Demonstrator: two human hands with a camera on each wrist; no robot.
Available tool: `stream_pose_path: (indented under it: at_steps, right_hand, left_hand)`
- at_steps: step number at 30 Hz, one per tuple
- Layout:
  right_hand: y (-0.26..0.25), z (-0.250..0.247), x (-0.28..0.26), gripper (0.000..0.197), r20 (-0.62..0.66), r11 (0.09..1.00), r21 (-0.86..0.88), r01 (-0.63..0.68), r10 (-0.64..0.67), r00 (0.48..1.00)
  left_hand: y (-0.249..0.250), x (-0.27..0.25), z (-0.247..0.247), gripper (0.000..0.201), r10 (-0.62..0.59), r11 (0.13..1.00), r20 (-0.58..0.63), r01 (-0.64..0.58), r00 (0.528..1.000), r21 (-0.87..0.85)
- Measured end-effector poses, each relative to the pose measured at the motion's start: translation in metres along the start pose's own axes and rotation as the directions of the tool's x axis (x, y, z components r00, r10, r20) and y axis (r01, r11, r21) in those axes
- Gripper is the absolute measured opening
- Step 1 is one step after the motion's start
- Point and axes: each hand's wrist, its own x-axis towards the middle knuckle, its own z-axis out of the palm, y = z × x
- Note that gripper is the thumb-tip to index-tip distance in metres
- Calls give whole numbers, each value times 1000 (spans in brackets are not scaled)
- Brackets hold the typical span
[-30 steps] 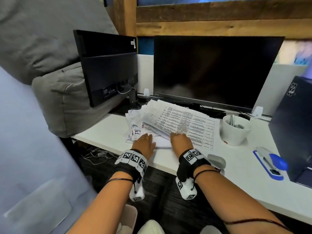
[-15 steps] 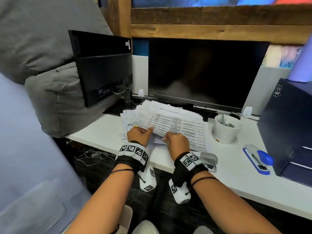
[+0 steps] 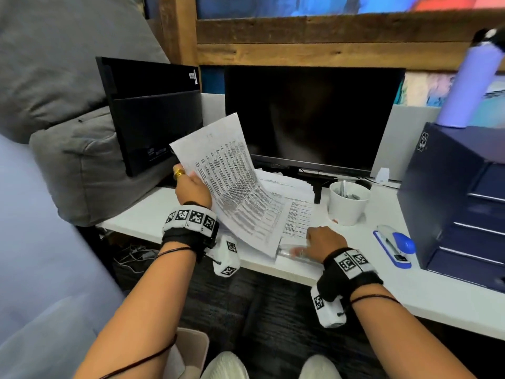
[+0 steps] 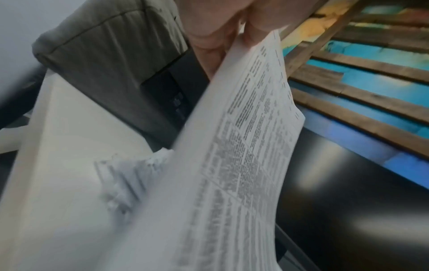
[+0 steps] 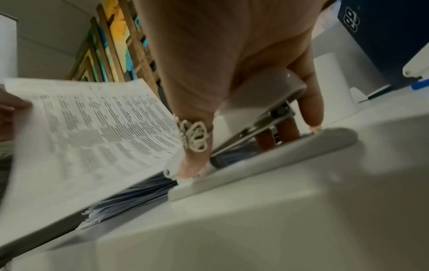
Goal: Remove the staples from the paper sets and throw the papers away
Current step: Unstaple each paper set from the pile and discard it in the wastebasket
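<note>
We are seeing matt printed paper set (image 3: 232,187), smooth white table (image 3: 382,274), glossy grey plastic stapler (image 5: 267,88) with metal parts, rough wood beam (image 3: 328,47).

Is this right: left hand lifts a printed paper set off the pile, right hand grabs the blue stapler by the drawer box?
Not quite. The left hand does lift the paper set, but the right hand is on the grey stapler at the desk's front edge; the right wrist view shows it. The blue stapler lies untouched.

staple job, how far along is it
Early. The white cup holds small metal bits, maybe pulled staples; unclear. In hand: the left hand lifts a printed paper set, while the right hand grips a grey stapler-like tool. Left: the messy paper pile on the white desk.
</note>
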Motion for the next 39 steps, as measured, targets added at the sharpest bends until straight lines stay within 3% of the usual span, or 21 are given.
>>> stream_pose_path:
  at_steps: [3, 6, 11, 14, 16, 19, 23, 25, 27, 31, 34, 36, 38, 39]
  right_hand:
    - [-2, 4, 0, 68, 42, 1000, -19, 15, -14, 999]
    - [-3, 7, -1, 63, -8, 999, -25, -29, 29, 1000]
    - [0, 14, -2, 54, -43, 954, 268, -137, 154, 987]
    - [2, 9, -6, 54, -40, 855, 484, -186, 234, 971]
    - [2, 6, -8, 59, -11, 722, 661, -201, 277, 961]
    - [-8, -6, -19, 50, 14, 401, 908, -118, 252, 968]
    - [-29, -26, -50, 42, -30, 24, 999, 29, 30, 999]
    - [-39, -31, -59, 54, -111, -67, 992, 109, -24, 994]
    - [-49, -34, -63, 56, -164, -55, 985, 163, -8, 986]
    - [-60, -38, -65, 27, -196, 52, 980, 195, 19, 980]
    - [-66, -26, -67, 28, -133, 173, 975, 142, -59, 989]
    - [-70, -15, -69, 18, -125, 235, 963, 130, -36, 992]
    - [-72, -8, -70, 18, -126, 230, 965, 126, -14, 992]
    - [-72, -7, -70, 17, -137, 217, 967, 136, -10, 991]
  left_hand:
    - [24, 0, -15, 34, 91, 996, -73, -91, 993, 0]
    - [44, 2, -35, 28, 220, 971, -57, -213, 974, 109]
    - [51, 3, -61, 31, 324, 870, 118, -345, 939, 353]
    - [41, -9, -71, 23, 353, 798, 222, -417, 909, 435]
    - [29, -21, -74, 20, 373, 740, 286, -469, 883, 482]
    - [9, -41, -71, 21, 349, 660, 419, -537, 838, 525]
    - [-12, -70, -63, 28, 265, 600, 605, -619, 751, 506]
    - [-17, -86, -59, 25, 273, 607, 663, -660, 697, 443]
    - [-22, -98, -56, 23, 299, 633, 695, -680, 654, 368]
    - [-30, -112, -48, 12, 267, 605, 774, -725, 575, 329]
    - [-32, -116, -45, 31, 253, 572, 785, -742, 566, 351]
    - [-29, -120, -43, 31, 260, 557, 788, -753, 559, 350]
    - [-29, -123, -44, 18, 271, 542, 795, -769, 542, 339]
    - [-29, -123, -45, 31, 259, 521, 805, -779, 534, 349]
